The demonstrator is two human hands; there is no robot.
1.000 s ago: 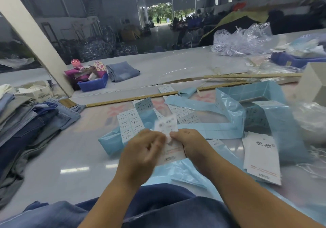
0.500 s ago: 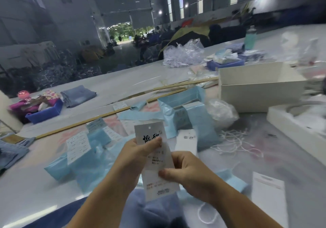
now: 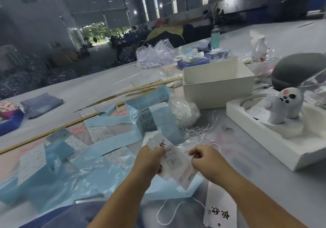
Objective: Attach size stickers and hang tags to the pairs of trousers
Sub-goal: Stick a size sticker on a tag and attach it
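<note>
My left hand (image 3: 150,159) grips a white hang tag (image 3: 174,164) with printed text, held tilted above the table. My right hand (image 3: 208,162) is closed, its fingertips pinching at the tag's right edge. A second hang tag (image 3: 220,208) with black characters lies on the table at the lower right, a white string loop (image 3: 169,212) beside it. Blue trousers (image 3: 79,215) lie under my forearms at the bottom edge. Size sticker sheets (image 3: 31,159) and blue backing strips (image 3: 109,143) are spread to the left. Loose white strings (image 3: 197,132) lie just beyond my hands.
An open white box (image 3: 217,83) stands behind the strings, next to a crumpled plastic bag (image 3: 185,111). On the right, a white tray (image 3: 275,148) holds a white figurine (image 3: 284,104). A wooden ruler (image 3: 44,134), folded jeans (image 3: 42,104) and a blue bin (image 3: 8,123) sit far left.
The view has swung right, bringing the white box and tray into sight. My right hand has shifted from the tag's lower end to its right edge. My left hand keeps the tag.
</note>
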